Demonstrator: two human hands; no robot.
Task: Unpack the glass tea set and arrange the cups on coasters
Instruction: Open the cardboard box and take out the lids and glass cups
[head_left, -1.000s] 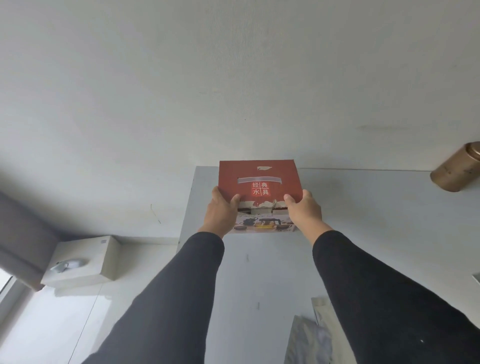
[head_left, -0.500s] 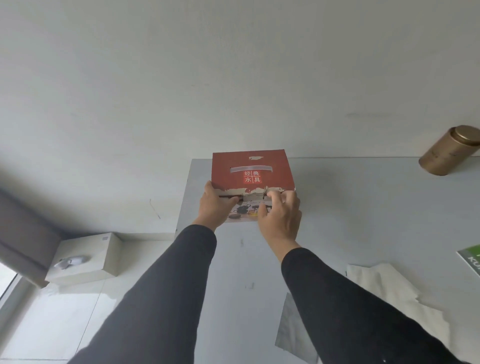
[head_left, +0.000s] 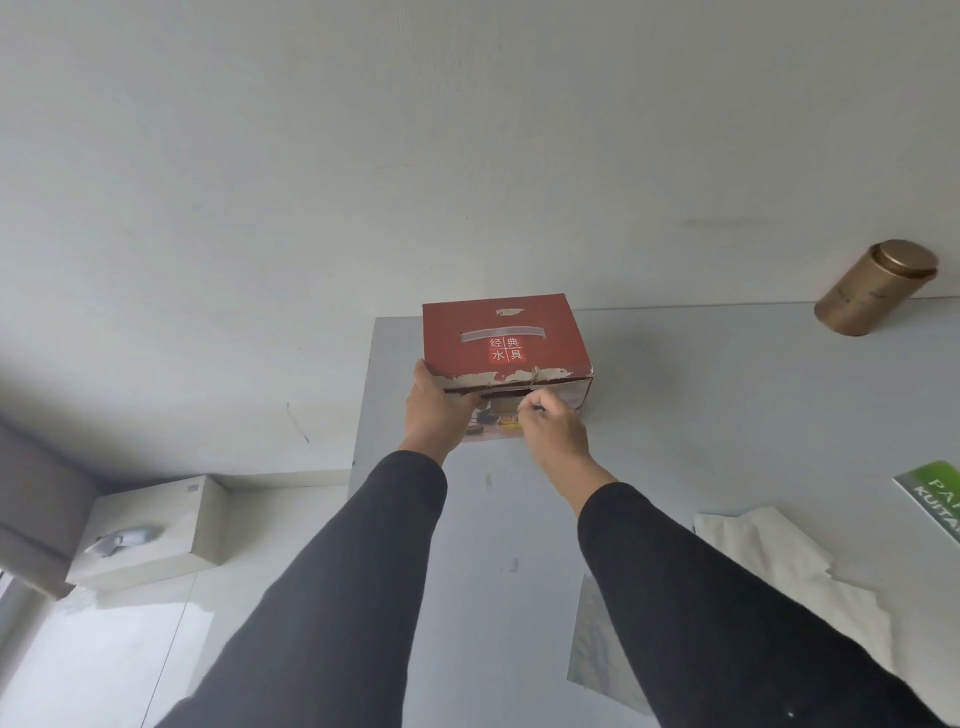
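Pale grey wall fills the upper view, and below it a light grey table (head_left: 727, 415) runs off to the right. At the far left, off the table, sits a white box-shaped unit (head_left: 150, 525) with a small silvery object on top; what it is cannot be told.

Near the table's back left corner stands the red cardboard tea-set box (head_left: 501, 338), printed with white characters and frayed along its near top edge. The left hand (head_left: 434, 415) grips the box's near left corner, thumb up along the side and fingers curled under the torn edge, probably to keep the box from sliding while it is opened. The right hand (head_left: 553, 434) sits at the middle of the near face, fingertips bunched in a pinch at the dark slot under the lid edge; it seems to be working a flap loose, though what it pinches is too small to tell. No cups or coasters show yet, so unpacking has hardly started.

Further right, crumpled white paper (head_left: 769, 561) lies on the table, with a grey sheet (head_left: 597, 654) beside the right sleeve. A gold cylindrical tin (head_left: 878, 293) stands at the back, well apart from the box, and a green printed packet (head_left: 935, 496) shows at the edge.
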